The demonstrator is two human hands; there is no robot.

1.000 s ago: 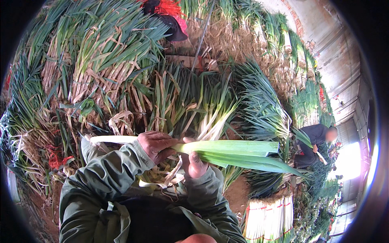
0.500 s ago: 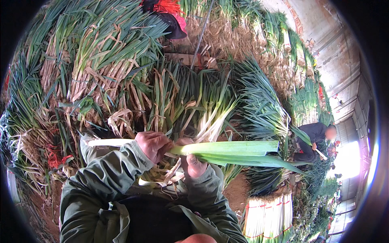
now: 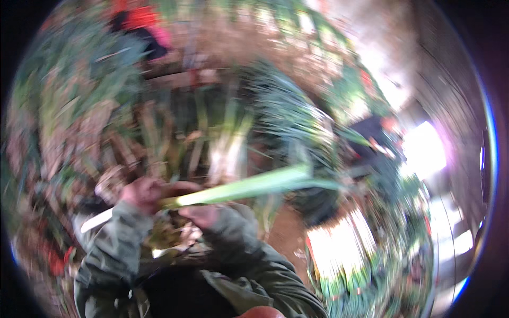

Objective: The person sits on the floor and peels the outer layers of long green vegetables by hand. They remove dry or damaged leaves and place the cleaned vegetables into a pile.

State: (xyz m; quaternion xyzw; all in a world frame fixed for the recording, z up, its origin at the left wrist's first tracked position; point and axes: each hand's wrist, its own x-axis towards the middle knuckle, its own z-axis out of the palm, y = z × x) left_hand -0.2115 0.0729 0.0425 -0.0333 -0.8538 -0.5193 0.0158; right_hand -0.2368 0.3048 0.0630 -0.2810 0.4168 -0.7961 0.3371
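Note:
A single leek [image 3: 244, 186] slants across in front of me, its white end low at the left and its broad green leaves higher at the right. My left hand [image 3: 142, 194] is closed around the stalk near the white part. Close beside it, my right hand [image 3: 200, 214] grips the leek where the green begins, thumb below and fingers above. Motion blur hides the details of the fingers. Beneath my hands lie pale peeled leaves [image 3: 185, 233] close to my body.
Loose leeks [image 3: 228, 148] stand just ahead, with big heaps [image 3: 69, 95] at the left. Tied bundles of trimmed leeks [image 3: 342, 249] sit at the right on brown ground [image 3: 286, 233]. A co-worker [image 3: 368, 138] bends over farther right. A dark, red and pink pile [image 3: 140, 29] lies at the far left.
The view has swung right, so the surroundings shift left and blur. The leek has tilted, its leafy end now higher than its white end. Both hands still hold it.

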